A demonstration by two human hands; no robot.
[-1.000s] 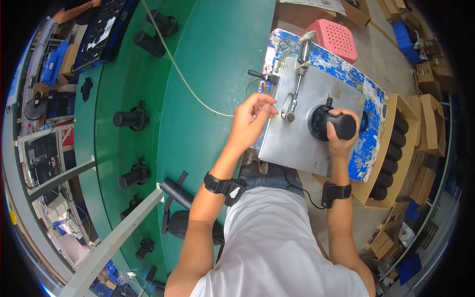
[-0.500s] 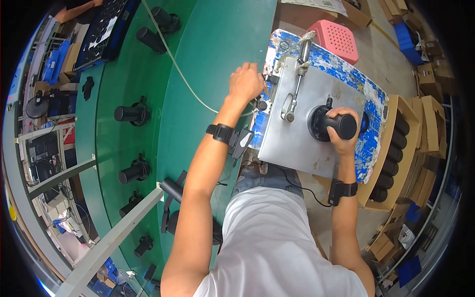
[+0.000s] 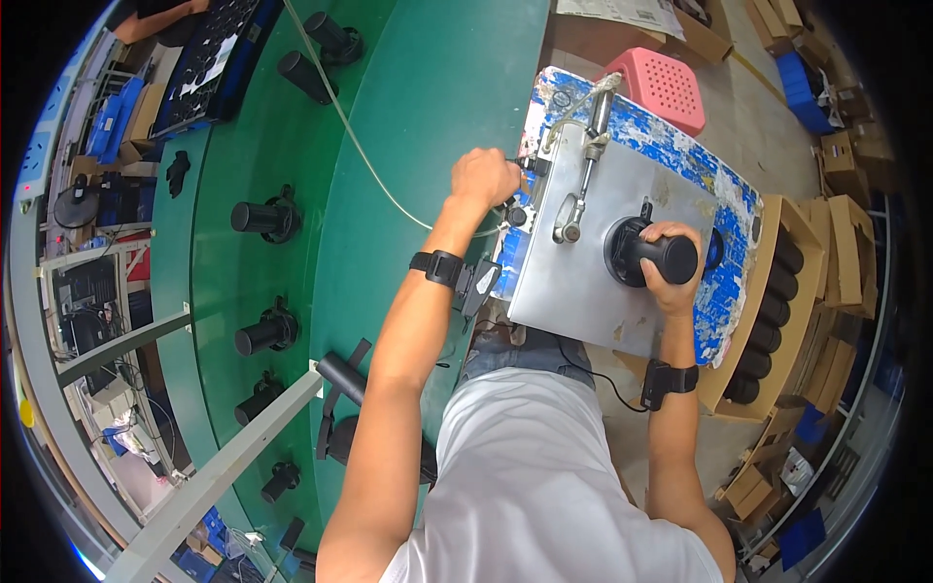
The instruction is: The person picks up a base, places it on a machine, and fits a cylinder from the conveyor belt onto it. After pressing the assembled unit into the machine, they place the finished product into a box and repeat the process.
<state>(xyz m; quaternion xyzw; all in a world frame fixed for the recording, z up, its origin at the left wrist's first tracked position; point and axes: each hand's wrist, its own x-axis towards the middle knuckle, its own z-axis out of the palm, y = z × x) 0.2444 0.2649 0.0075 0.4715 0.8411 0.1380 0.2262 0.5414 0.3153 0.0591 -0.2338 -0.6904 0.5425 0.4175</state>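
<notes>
My right hand (image 3: 673, 275) grips a black cylinder (image 3: 653, 255) that stands in a round black fixture on a grey metal plate (image 3: 573, 282). That plate lies on a blue-and-white worn board (image 3: 680, 155). My left hand (image 3: 483, 178) is closed at the plate's left edge, on a small black knob or switch that it mostly hides. A metal lever arm (image 3: 581, 180) lies along the plate between my two hands. Both wrists wear black bands.
A green conveyor table (image 3: 428, 107) with black cylinders on holders (image 3: 264, 218) curves on the left. A cardboard box (image 3: 777, 291) holding a row of black cylinders stands to the right. A pink stool (image 3: 661, 87) is beyond the board. A thin cable (image 3: 360, 146) crosses the green surface.
My left hand has moved from the lever on the plate out to the plate's left edge and further away from my body. My right hand has stayed on the black cylinder.
</notes>
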